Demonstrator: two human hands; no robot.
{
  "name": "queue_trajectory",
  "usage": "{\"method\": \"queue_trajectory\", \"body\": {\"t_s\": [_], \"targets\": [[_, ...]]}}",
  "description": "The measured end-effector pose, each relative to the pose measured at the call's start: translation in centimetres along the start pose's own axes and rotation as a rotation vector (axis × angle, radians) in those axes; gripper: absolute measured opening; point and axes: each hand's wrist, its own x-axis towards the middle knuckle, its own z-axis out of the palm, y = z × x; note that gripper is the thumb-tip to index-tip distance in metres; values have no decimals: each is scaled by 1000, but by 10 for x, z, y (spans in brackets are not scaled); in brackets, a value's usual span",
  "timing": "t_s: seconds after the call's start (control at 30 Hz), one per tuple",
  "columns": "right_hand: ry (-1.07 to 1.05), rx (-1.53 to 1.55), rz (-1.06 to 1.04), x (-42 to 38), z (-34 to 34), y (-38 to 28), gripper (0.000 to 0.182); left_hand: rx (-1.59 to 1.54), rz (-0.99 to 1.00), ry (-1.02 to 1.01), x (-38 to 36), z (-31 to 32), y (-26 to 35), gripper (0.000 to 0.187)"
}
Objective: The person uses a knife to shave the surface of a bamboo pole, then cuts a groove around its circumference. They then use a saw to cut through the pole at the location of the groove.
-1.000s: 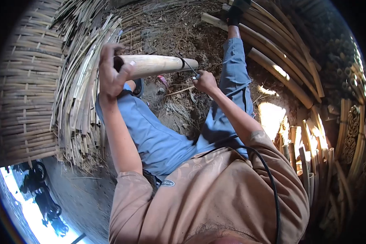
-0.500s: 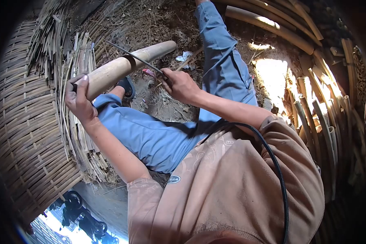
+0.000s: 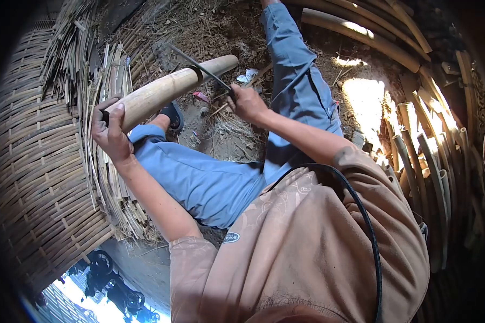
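A thick, pale bamboo pole (image 3: 157, 96) slants up and to the right in front of me, with a dark ring at its joint. My left hand (image 3: 112, 131) is wrapped round its near end, thumb on top. The handle of a long, narrow-bladed knife (image 3: 213, 76) sits in my closed right hand (image 3: 248, 104). Its blade crosses over the bamboo right by the joint, tip pointing up and left. Below the pole, my legs in blue trousers (image 3: 199, 177) are spread apart, and one sandal (image 3: 173, 117) shows.
Woven bamboo matting (image 3: 43, 177) fills the left side, beside bundles of thin split strips (image 3: 64, 64). Cut bamboo lengths (image 3: 420, 156) stand on the right, and longer poles (image 3: 355, 33) lie at the upper right. Straw and litter cover the ground (image 3: 221, 134).
My right hand has shifted slightly right and up, taking the knife along the bamboo towards its far end. The pole and my left hand have moved a little right.
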Motion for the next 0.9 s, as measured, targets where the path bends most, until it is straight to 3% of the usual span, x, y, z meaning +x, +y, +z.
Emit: {"method": "queue_trajectory", "body": {"t_s": [0.03, 0.13, 0.17, 0.27, 0.4, 0.47, 0.63, 0.73, 0.83, 0.9], "targets": [[-36, -110, 15, 8, -3, 7, 21, 2, -34, 40, 3, -1, -5, 20], [25, -30, -73, 4, -2, -12, 19, -53, -103, 85, 7, -6, -11, 18], [-26, 16, -17, -2, -10, -31, 22, -48, -106, 103, 7, -5, -10, 18], [-87, -76, -104, -21, -13, -48, 21, -45, -86, 102, 6, -2, -8, 18], [-78, -214, 136, 23, 2, 12, 16, 11, 2, 19, -1, -2, -1, 19], [-95, -241, 130, 38, -13, 15, 16, 20, 31, 18, -1, 0, -2, 19], [-68, 25, -126, -10, -15, -26, 16, -24, -105, 52, 7, -8, -13, 21], [-54, -60, -31, -11, -4, -20, 15, 48, 52, -76, 3, -13, -8, 21], [-67, -181, 93, 38, -2, 32, 15, 34, 159, -249, -1, -15, -2, 25], [-89, -223, 36, 47, -18, 33, 16, 29, 185, -279, 1, -10, 2, 26]]}}
